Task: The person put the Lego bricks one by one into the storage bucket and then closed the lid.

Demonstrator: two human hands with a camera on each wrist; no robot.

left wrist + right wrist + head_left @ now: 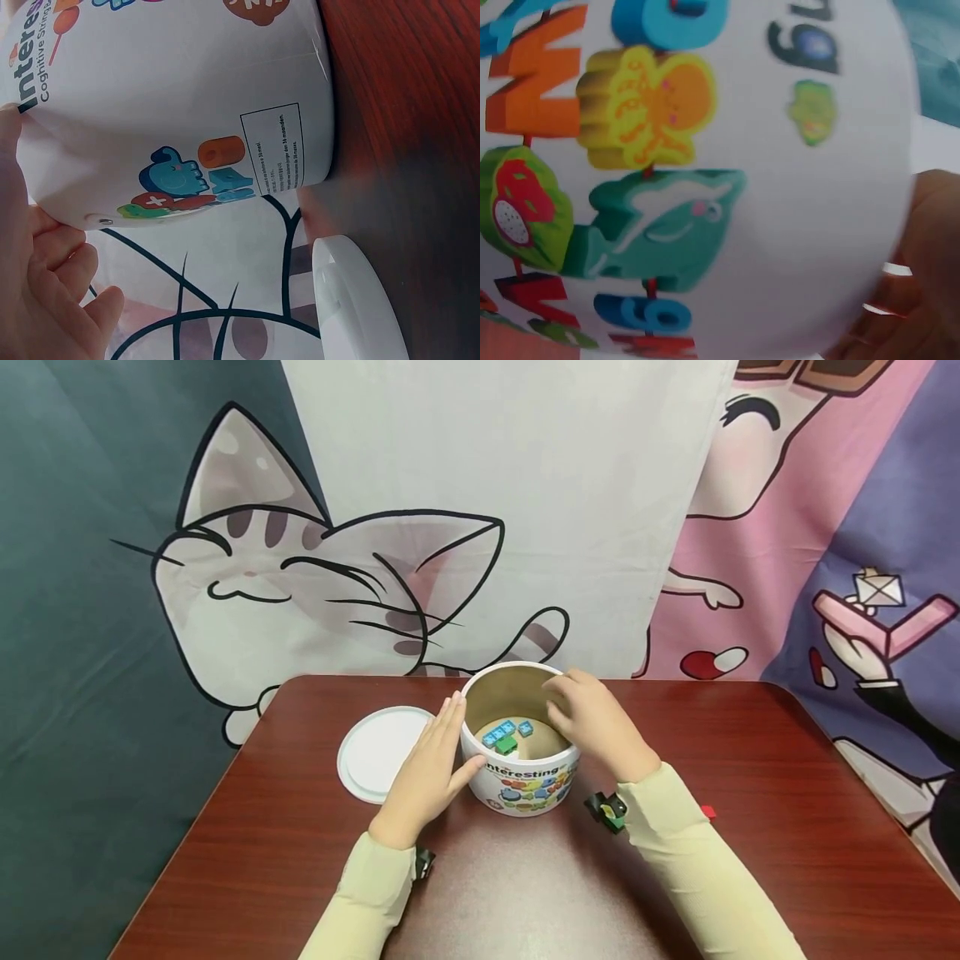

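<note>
A white round bucket (522, 785) with colourful printed pictures stands uncovered on the table. On its floor lie a row of light-blue pieces (499, 733), a single blue piece (526, 728) and a green piece (507, 745). My left hand (431, 760) lies along the bucket's left side, fingers straight up to the rim and thumb toward the front; the left wrist view shows it against the printed wall. Above the right part of the opening, my right hand (596, 718) bends its fingers loosely inward, with a gap between thumb and forefinger and nothing visible in it.
A white round lid (381, 753) rests on the brown table (285, 852) left of the bucket, partly behind my left hand. A small red thing (708, 811) peeks out beside my right sleeve. Behind the table's far edge hangs a cloth (570, 510) with cartoon drawings.
</note>
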